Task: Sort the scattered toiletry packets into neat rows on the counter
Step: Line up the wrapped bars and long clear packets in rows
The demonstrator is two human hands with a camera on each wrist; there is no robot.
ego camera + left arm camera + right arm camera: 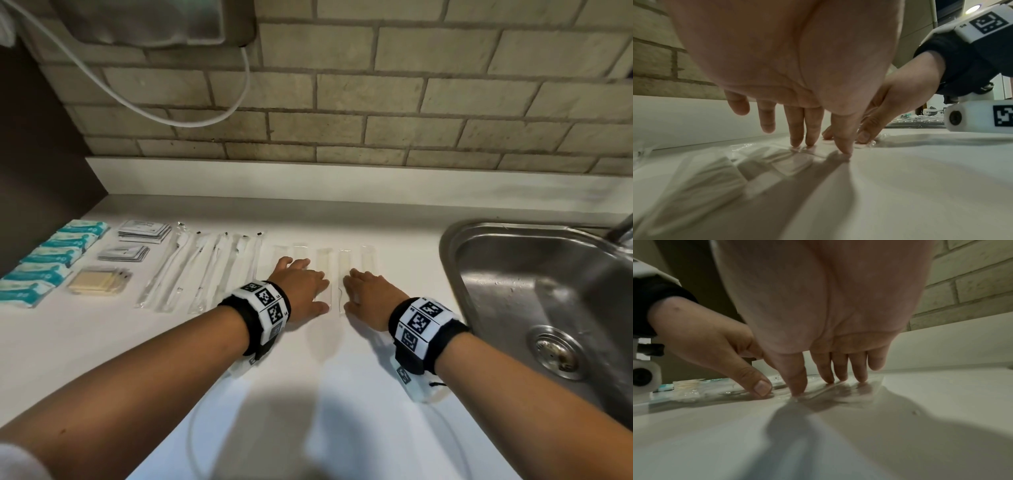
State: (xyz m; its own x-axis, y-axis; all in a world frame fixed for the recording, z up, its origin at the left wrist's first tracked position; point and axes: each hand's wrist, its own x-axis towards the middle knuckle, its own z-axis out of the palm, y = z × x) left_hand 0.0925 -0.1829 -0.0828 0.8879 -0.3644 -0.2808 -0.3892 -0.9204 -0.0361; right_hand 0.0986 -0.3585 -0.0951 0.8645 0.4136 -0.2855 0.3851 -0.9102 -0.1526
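Both hands, left hand and right hand, press straight fingers on clear packets; sink right, toothbrush sleeves and tissue packs left on desk.

steel sink at right with drain and a bit of tap; brick wall behind, white cable looping from a wall-mounted unit top left

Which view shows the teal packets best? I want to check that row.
The head view: the teal packets lie in one full column at the counter's far left. The right wrist view catches only a teal sliver; the left wrist view shows none.
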